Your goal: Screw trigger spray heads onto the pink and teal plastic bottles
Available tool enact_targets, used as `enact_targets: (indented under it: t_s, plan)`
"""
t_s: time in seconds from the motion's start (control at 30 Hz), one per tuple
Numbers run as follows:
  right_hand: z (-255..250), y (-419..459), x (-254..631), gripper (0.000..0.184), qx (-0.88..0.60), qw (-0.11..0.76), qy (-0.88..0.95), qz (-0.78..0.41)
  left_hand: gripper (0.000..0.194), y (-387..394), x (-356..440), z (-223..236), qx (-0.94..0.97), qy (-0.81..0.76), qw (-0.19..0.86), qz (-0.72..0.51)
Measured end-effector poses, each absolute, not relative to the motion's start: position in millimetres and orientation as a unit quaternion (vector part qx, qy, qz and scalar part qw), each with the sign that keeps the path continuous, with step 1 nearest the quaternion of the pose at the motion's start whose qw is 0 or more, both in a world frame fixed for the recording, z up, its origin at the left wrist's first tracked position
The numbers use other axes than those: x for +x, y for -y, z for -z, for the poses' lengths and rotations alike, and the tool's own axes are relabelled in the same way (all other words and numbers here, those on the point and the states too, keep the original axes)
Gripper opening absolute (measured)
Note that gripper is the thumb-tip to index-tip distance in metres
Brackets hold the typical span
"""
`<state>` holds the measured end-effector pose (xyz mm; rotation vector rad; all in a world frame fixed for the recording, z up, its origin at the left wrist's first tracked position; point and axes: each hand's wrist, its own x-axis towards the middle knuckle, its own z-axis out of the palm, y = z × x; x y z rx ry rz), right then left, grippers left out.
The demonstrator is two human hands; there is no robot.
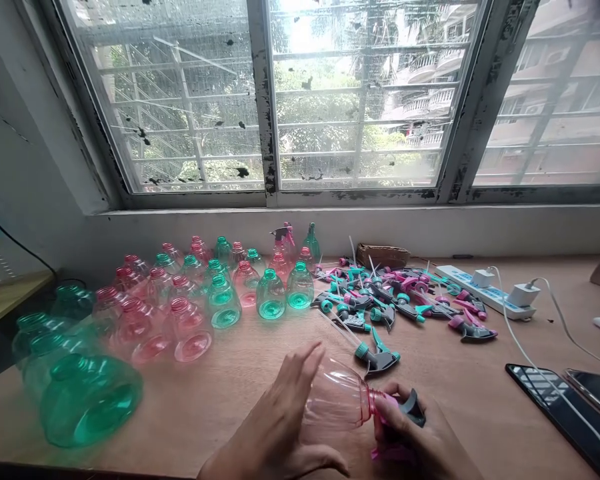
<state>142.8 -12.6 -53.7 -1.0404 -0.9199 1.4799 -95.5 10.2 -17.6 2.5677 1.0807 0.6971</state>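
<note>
Head view: a person is working with two bare hands at a wooden table (250, 427) under a window (355, 113). At the near edge, a clear pink bottle (337, 393) is lying sideways between the hands, its neck pointing right, seemingly so that it is facing the right hand (423, 430). Those fingers are closing snugly around a pink-and-black spray head (414, 408) at the bottle's neck; how far the two are engaging is hidden. The left hand (280, 407) is spreading wide, thumb well apart from the fingers, cupping the bottle's base end, probably to steady it; how firmly it is pressing, one cannot tell.

To the left, pink and green bottles (225, 300) are standing upright in a cluster, wide bases down, likely for stability. To the right, loose spray heads (360, 300) are lying heaped, perhaps because they are not standing easily. Farther right, a power strip (480, 287) is resting behind two phones (545, 387), apparently keeping charging cables within reach.
</note>
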Motion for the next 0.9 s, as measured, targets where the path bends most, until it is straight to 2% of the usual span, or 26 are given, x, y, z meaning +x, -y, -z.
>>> enact_targets:
  t_s: [0.03, 0.1, 0.17, 0.27, 0.47, 0.6, 0.7, 0.9]
  plan:
    - [53.4, 13.1, 142.7, 0.044, -0.435, 0.529, 0.381, -0.620, 0.115, -10.0, -99.8, 22.7, 0.854, -0.388, 0.192, -0.287]
    - [53.0, 14.1, 142.7, 0.043, -0.427, 0.532, 0.386, -0.621, 0.097, -9.4, -107.3, 32.0, 0.750, -0.431, 0.336, -0.373]
    - [53.1, 14.8, 143.2, 0.042, -0.415, 0.534, 0.402, -0.617, 0.083, -8.0, -111.7, 37.3, 0.695, -0.449, 0.423, -0.370]
    - [55.2, 14.6, 144.3, 0.041, -0.407, 0.535, 0.411, -0.616, 0.078, -5.6, -112.2, 38.6, 0.714, -0.447, 0.430, -0.325]
    - [57.9, 11.3, 145.0, 0.041, -0.406, 0.542, 0.369, -0.636, 0.100, -5.6, -108.1, 47.5, 0.708, -0.437, 0.411, -0.373]
    - [55.7, 12.3, 144.5, 0.041, -0.397, 0.541, 0.378, -0.637, 0.111, -4.5, -104.1, 51.4, 0.646, -0.390, 0.529, -0.388]
    - [56.1, 13.2, 144.9, 0.039, -0.394, 0.522, 0.412, -0.634, 0.106, -4.9, -98.9, 50.7, 0.582, -0.359, 0.608, -0.403]
    - [57.7, 10.7, 145.7, 0.037, -0.389, 0.527, 0.421, -0.627, 0.112, -6.6, -93.8, 59.3, 0.601, -0.360, 0.562, -0.440]
